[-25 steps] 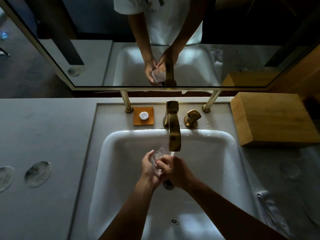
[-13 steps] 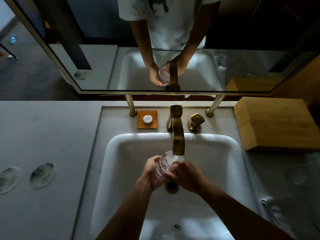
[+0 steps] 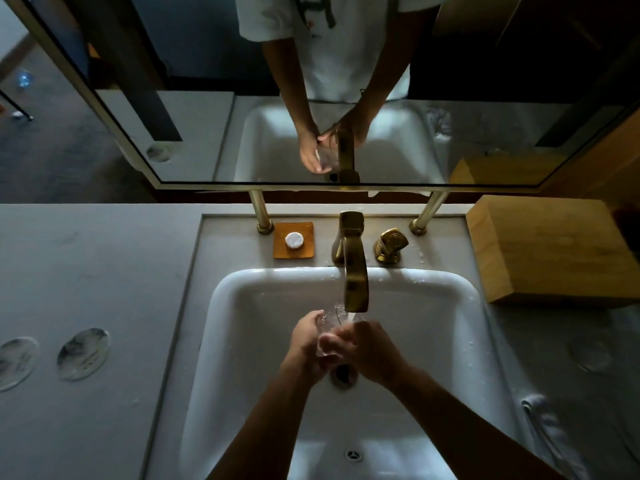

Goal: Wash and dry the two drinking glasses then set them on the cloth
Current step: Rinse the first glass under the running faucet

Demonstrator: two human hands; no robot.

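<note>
Head view, centre of frame: washing step in hand, the left hand (image 3: pixel 306 341) and right hand (image 3: pixel 369 351) both grasping one drinking glass (image 3: pixel 330 318) under the running faucet (image 3: pixel 355 282) over the sink (image 3: pixel 242 306); next, judged, drying with the cloth (image 3: pixel 550 420) at lower right.

White sink basin (image 3: pixel 433 341), brass-gold faucet (image 3: pixel 355 271), grey surface (image 3: pixel 104 271), orange soap dish (image 3: pixel 308 251) with white round soap (image 3: pixel 294 240), light wooden box (image 3: pixel 554 251), 2 marbled grey-white coasters (image 3: pixel 83 354), clear drinking glass (image 3: pixel 330 318)
</note>
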